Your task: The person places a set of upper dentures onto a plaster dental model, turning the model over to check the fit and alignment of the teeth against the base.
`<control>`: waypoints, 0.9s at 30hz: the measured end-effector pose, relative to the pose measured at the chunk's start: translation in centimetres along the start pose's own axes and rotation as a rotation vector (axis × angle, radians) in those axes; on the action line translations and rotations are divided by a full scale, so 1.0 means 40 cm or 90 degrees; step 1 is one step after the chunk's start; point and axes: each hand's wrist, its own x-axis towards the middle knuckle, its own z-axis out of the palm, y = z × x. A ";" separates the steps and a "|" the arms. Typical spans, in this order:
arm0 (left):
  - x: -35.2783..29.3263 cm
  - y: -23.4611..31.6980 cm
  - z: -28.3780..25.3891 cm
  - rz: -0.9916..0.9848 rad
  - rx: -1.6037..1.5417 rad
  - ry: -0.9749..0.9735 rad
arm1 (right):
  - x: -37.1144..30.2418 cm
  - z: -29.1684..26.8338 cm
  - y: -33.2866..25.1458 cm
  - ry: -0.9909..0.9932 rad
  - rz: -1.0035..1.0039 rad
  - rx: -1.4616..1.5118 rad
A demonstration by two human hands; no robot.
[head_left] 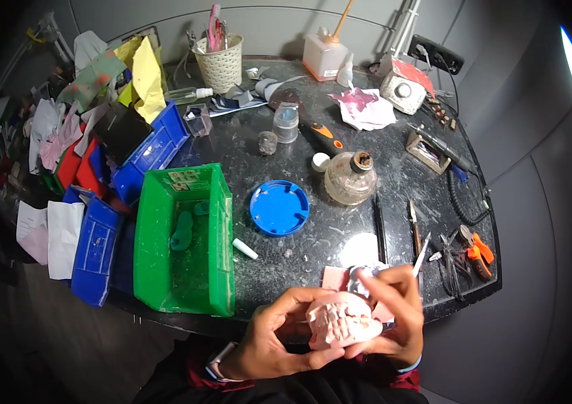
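Over the near edge of the dark bench (pixel 245 161): a pale pink dental cast (pixel 341 324) held up, teeth in view.
The left hand (pixel 269 334) grips the cast's left side between thumb and fingers; the right hand (pixel 393 320) sets its thumb at the lower right edge, but whether its blurred fingers grip cannot be told. For good control, pressure belongs on the solid base, clear of the fragile-looking teeth.
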 end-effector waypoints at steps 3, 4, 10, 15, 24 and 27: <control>0.001 -0.018 0.014 0.096 -0.035 0.102 | -0.019 0.057 0.055 0.234 -0.286 -0.144; 0.001 -0.019 0.014 0.096 -0.032 0.106 | -0.027 0.113 0.051 0.336 -0.270 0.023; 0.005 -0.037 0.020 0.163 -0.046 0.174 | -0.062 0.163 0.085 0.282 -0.299 -0.048; -0.008 -0.035 -0.006 0.177 -0.198 0.039 | -0.059 0.162 0.089 0.279 -0.297 0.024; -0.007 -0.019 -0.002 0.126 -0.110 0.069 | -0.038 0.145 0.100 0.225 -0.353 0.132; -0.005 -0.014 -0.002 0.134 -0.107 0.067 | -0.029 0.147 0.104 0.217 -0.385 0.173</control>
